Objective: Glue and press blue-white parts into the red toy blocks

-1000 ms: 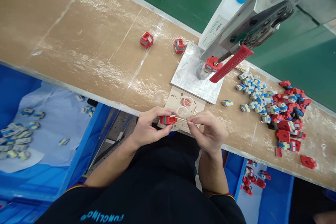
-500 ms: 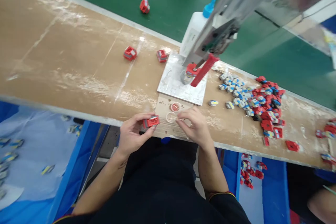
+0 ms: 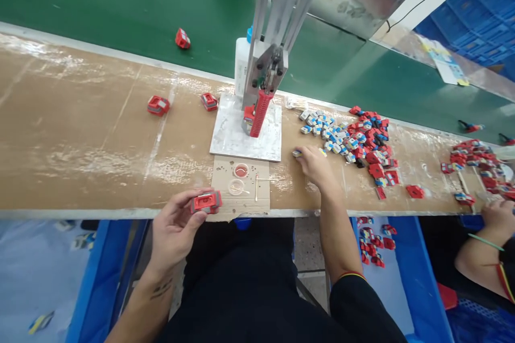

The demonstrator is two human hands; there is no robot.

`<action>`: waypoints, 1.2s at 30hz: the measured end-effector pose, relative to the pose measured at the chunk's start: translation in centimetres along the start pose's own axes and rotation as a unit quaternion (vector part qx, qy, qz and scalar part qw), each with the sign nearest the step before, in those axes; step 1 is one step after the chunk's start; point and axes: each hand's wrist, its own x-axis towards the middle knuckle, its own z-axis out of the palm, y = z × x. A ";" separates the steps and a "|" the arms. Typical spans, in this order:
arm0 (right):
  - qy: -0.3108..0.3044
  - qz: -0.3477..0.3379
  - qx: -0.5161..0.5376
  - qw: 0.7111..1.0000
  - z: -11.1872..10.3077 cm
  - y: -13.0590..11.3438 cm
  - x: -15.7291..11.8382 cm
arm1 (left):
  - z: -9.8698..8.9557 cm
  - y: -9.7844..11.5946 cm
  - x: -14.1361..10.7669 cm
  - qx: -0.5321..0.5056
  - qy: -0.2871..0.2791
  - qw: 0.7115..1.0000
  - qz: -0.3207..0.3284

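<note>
My left hand (image 3: 177, 225) grips a red and grey toy car body (image 3: 206, 202) between thumb and fingers, its hollow side facing up, at the table's front edge. My right hand (image 3: 316, 166) reaches to the right of the metal base plate. Its fingertips are closed around a small grey, blue and yellow toy part (image 3: 296, 153) on the table. Between the hands lies a piece of cardboard (image 3: 263, 201) with a small cup of red stuff (image 3: 241, 171), a clear cup (image 3: 236, 187) and thin sticks (image 3: 256, 188).
A lever press with a red handle (image 3: 261, 112) stands on a metal plate (image 3: 225, 142), a white bottle (image 3: 241, 59) behind it. Piles of grey-blue parts (image 3: 330, 134) and red parts (image 3: 376, 158) lie right. Blue bins (image 3: 418, 273) sit below. A co-worker's hand (image 3: 499, 220) is far right.
My right hand has left the clear cup and moved right to the small grey-blue part. My left hand still holds the red car body. The view has shifted to the right.
</note>
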 end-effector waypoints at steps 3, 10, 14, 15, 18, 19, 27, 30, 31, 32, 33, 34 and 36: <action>0.070 0.007 0.138 0.988 0.0 -3.4 -2.7 | 2.2 0.8 -0.2 -0.052 -0.032 0.998 0.000; 0.040 0.050 0.455 0.888 2.5 -14.2 -10.5 | 5.6 -0.2 -1.1 -0.013 -0.049 0.998 0.035; 0.093 0.105 0.466 0.873 4.7 -16.1 -10.6 | 6.3 -1.2 -2.2 0.075 -0.016 0.990 0.121; 0.107 0.120 0.483 0.860 5.0 -16.3 -10.5 | 6.4 -1.4 -2.4 0.099 -0.010 0.984 0.148; 0.137 0.143 0.523 0.829 5.4 -16.9 -9.9 | 6.4 -1.7 -2.8 0.162 -0.018 0.965 0.207; 0.135 0.148 0.529 0.824 5.4 -17.1 -9.8 | 6.4 -1.7 -2.9 0.177 -0.025 0.958 0.223; 0.076 0.182 0.543 0.816 6.2 -17.3 -9.8 | 6.2 -1.0 -2.5 0.245 -0.052 0.924 0.290; 0.063 0.150 0.525 0.836 6.3 -16.6 -9.8 | 6.3 -1.0 -2.2 0.239 -0.045 0.914 0.324; 0.056 0.135 0.510 0.847 6.1 -16.3 -9.7 | 6.2 -1.1 -2.2 0.227 -0.051 0.916 0.326; 0.048 0.118 0.498 0.858 5.9 -16.1 -9.6 | 6.2 -1.1 -2.3 0.207 -0.063 0.923 0.319; 0.034 0.102 0.491 0.864 5.5 -15.9 -9.5 | 6.2 -1.1 -2.5 0.181 -0.081 0.932 0.304; 0.009 0.085 0.493 0.866 5.2 -15.7 -9.4 | 6.1 -1.1 -2.7 0.152 -0.099 0.941 0.285; -0.060 0.048 0.523 0.849 4.5 -15.7 -9.3 | 6.0 -1.2 -3.1 0.107 -0.122 0.955 0.248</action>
